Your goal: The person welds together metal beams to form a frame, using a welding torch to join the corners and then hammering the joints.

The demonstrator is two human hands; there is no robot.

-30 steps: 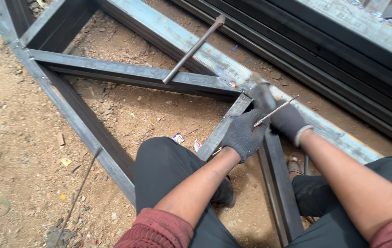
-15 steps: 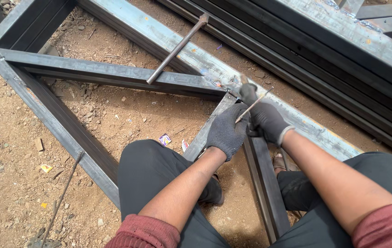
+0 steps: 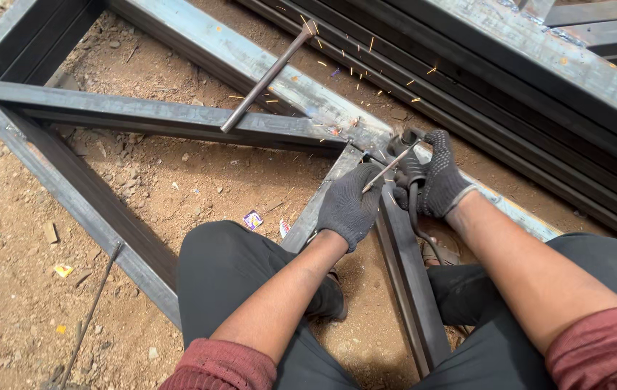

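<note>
Welding rod, thin and grey, runs aslant between the two gloved hands, its lower tip down at the corner joint where the cross members meet the long rail of the steel frame; orange sparks fly up and away from there. The left hand, in a dark knit glove, has its fingers curled shut, pinching the rod near its lower end to steady it. The right hand, gloved alike, is closed around the electrode holder, which clamps the rod's upper end; a black cable loops down from it past the wrist. I judge the rod light, stiff yet easily bent or snapped, and hot near the tip, so the safe hold is well back from the burning end, as the left fingers have it, or by the insulated holder. The frame looks heavy and rigid, with hard square edges. A loose steel bar lies tilted across the frame's rail and cross member, well clear of the hands. Beyond the rail, more steel sections lie stacked close, leaving little room that way. Open room lies toward the bare dirt ground inside and left of the frame. The person's knees, in black trousers, hem the hands in from below.
</note>
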